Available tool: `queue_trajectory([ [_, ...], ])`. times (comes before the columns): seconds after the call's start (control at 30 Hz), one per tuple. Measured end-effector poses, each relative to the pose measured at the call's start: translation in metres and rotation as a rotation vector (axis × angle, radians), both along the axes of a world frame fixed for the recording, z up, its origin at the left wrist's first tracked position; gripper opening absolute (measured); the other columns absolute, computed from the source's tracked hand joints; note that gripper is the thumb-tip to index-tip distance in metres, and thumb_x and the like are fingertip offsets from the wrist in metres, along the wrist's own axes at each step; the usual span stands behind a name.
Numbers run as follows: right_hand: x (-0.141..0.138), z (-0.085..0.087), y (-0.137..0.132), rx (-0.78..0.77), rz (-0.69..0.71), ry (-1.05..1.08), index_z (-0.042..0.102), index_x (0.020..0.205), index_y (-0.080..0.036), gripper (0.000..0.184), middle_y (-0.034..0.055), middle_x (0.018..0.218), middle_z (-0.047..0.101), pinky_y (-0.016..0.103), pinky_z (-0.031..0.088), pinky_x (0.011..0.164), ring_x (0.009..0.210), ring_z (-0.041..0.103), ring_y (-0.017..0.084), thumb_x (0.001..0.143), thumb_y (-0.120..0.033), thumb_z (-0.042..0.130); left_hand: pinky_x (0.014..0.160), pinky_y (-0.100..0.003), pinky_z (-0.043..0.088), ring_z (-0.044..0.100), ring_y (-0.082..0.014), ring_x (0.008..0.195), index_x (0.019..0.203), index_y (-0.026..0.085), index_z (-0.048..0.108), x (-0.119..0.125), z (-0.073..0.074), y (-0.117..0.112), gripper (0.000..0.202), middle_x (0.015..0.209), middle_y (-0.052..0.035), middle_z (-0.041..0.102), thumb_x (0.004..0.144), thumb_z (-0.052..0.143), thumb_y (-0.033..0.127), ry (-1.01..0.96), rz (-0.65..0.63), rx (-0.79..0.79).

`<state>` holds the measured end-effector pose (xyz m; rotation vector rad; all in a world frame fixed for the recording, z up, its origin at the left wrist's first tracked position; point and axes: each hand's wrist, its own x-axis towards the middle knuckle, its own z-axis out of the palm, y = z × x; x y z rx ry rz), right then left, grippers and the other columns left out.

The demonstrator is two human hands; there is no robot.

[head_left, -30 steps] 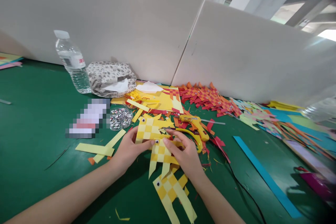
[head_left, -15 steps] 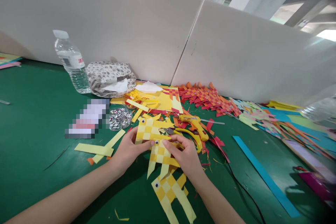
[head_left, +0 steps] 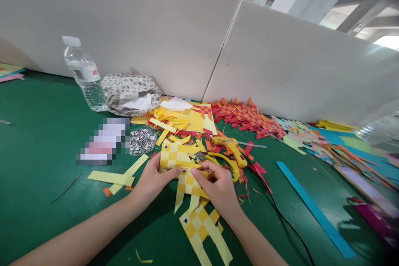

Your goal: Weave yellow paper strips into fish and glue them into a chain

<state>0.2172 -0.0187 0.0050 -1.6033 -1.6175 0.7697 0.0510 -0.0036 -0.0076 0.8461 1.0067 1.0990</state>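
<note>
A woven yellow paper fish [head_left: 190,185] with a googly eye is pinched between both my hands, its pale strips hanging down. My left hand [head_left: 153,181] is closed, thumb by the eye. From the other side, the thumb and fingers of my right hand [head_left: 218,185] grip its upper edge. Another checkered paper fish [head_left: 171,157] shows just behind, against my left fingers; I cannot tell whether they hold it too. Below my hands a third paper fish [head_left: 199,225] lies on the green table. Yellow-handled scissors [head_left: 232,165] lie past my right fingers, partly hidden.
Beyond the scissors lies a yellow glue gun [head_left: 232,147] with a black cord. Red and orange paper fish [head_left: 246,114] are piled by the partition. A case of googly eyes [head_left: 142,140], a water bottle [head_left: 84,79] and a patterned cloth pouch [head_left: 132,91] stand left. A blue strip [head_left: 311,205] lies right.
My right fingers have curled slightly along the fish's upper edge. The paper fish behind has shifted a little left. Otherwise things stay in place.
</note>
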Motion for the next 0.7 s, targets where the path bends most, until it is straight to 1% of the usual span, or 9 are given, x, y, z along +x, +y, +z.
queue_trajectory([
  [0.2, -0.0011, -0.0012, -0.0003, 0.048, 0.015, -0.028, 0.061, 0.071, -0.018, 0.028, 0.0003, 0.063, 0.060, 0.022, 0.038, 0.048, 0.054, 0.048, 0.011, 0.074, -0.046, 0.060, 0.076, -0.031, 0.054, 0.066, -0.0235, 0.091, 0.097, 0.015, 0.057, 0.0016, 0.0017, 0.0018, 0.041, 0.103, -0.0075, 0.070, 0.061, 0.075, 0.023, -0.006, 0.014, -0.016],
  [0.37, -0.0006, -0.0003, -0.0004, 0.056, 0.009, -0.027, 0.061, 0.071, -0.018, 0.029, 0.0007, 0.064, 0.061, 0.022, 0.040, 0.049, 0.054, 0.050, 0.012, 0.074, -0.047, 0.059, 0.077, -0.032, 0.053, 0.066, -0.0244, 0.092, 0.097, 0.016, 0.057, 0.0016, 0.0022, 0.0019, 0.043, 0.102, -0.0075, 0.070, 0.058, 0.076, 0.021, -0.025, 0.034, -0.022],
  [0.57, -0.0002, -0.0018, 0.0004, 0.061, 0.003, -0.028, 0.061, 0.071, -0.018, 0.028, 0.0002, 0.061, 0.059, 0.022, 0.038, 0.048, 0.053, 0.048, 0.012, 0.073, -0.046, 0.060, 0.076, -0.033, 0.054, 0.067, -0.0247, 0.091, 0.097, 0.015, 0.057, 0.0010, 0.0013, 0.0016, 0.043, 0.100, -0.0079, 0.071, 0.059, 0.076, 0.023, 0.006, 0.033, -0.025],
  [0.7, 0.0002, -0.0023, -0.0001, 0.060, 0.005, -0.029, 0.061, 0.071, -0.018, 0.029, 0.0001, 0.062, 0.059, 0.022, 0.038, 0.049, 0.053, 0.048, 0.011, 0.074, -0.046, 0.059, 0.076, -0.033, 0.054, 0.066, -0.0252, 0.091, 0.097, 0.015, 0.056, 0.0015, 0.0037, 0.0009, 0.043, 0.101, -0.0082, 0.070, 0.059, 0.076, 0.024, 0.032, 0.036, -0.037],
])
